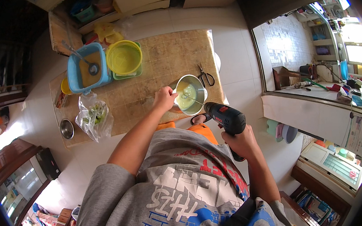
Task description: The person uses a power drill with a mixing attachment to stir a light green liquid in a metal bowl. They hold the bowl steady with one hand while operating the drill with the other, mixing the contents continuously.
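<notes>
My right hand (242,140) grips a Bosch cordless drill (227,117) by its handle. From the drill's chuck a thin metal rod (195,100) reaches into a metal pot (202,93), its tip down in a pale yellow-green liquid (188,91). On the pot's left side my left hand (165,99) pinches its rim or a small handle; the fingers hide the exact hold. The pot is at the table's near edge and looks tilted. Scissors with black handles (206,78) lie just beyond it on the right.
On the table (163,53), a blue basin (72,73) holds liquid and a ladle (93,68). Beside it sits a yellow basket (109,56) on a green tray (138,73). A clear plastic bag (95,118) with green pieces and a steel bowl (66,129) stand at left.
</notes>
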A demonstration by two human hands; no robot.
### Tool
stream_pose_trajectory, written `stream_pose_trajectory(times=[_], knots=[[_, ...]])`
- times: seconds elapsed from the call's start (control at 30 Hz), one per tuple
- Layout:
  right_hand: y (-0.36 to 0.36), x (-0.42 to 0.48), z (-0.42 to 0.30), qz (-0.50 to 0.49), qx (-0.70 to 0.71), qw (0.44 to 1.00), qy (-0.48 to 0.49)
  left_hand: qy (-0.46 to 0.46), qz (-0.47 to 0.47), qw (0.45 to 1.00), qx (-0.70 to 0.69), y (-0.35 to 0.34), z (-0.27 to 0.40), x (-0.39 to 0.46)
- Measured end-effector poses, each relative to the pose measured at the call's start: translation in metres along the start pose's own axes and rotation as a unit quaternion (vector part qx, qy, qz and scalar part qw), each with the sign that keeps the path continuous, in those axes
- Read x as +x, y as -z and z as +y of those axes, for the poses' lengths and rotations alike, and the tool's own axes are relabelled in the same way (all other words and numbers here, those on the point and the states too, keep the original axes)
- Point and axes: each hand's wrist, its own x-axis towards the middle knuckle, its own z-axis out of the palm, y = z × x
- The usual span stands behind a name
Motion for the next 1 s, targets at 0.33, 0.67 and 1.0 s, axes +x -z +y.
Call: stream_pose_trajectory(times=[0.33,0.67,1.0], knots=[[-0.003,0.004,0.001,-0.008,-0.023,1.0,0.013,0.001,0.005,1.0,-0.01,0.0,0.004,-0.004],[-0.006,0.008,0.005,0.001,-0.012,1.0,0.011,0.011,-0.005,1.0,-0.006,-0.002,0.014,0.001],[-0.005,0.011,-0.002,0.027,-0.005,0.999,0.047,0.013,-0.013,1.0,-0.006,-0.004,0.013,0.006]])
